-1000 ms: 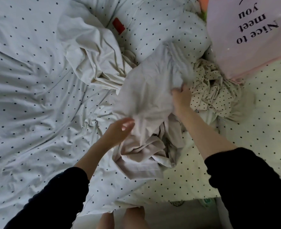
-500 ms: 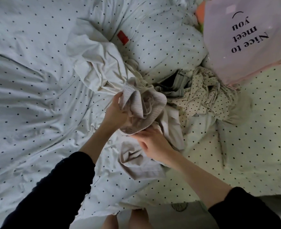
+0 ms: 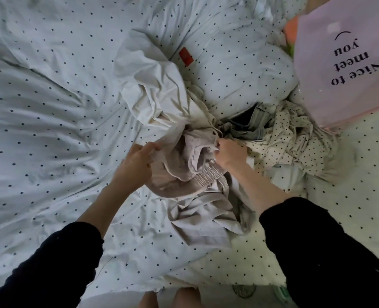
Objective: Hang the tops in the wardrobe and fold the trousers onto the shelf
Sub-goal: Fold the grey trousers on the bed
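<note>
Item: beige garment (image 3: 190,172) with a gathered elastic band, probably trousers, though the bunching hid its cut; it lay on the dotted duvet (image 3: 50,130) at the near edge of the bed, in front of a heap of clothes. Left hand (image 3: 137,161): fingers curled round the garment's left edge, gripping it. Right hand (image 3: 229,153): closed in a pinch on the cloth at the band's far side. Neither wardrobe nor shelf was in view. Adjoining pieces: a white garment (image 3: 153,94) touching the beige one behind the left hand; a cream dotted garment (image 3: 293,138) just beside the right hand; a grey denim piece (image 3: 255,123) between that and the pillow (image 3: 239,70); a pink bag (image 3: 344,63) at the far right. Risks, as judged: a thin cord (image 3: 213,127) ran from the heap toward the right hand, so a lift could snag it and drag neighbouring pieces off the pile; the lower folds (image 3: 206,214) trailed loose toward the bed edge and could slide to the floor; a grip on one layer only could let the band twist, spoiling a later fold.
</note>
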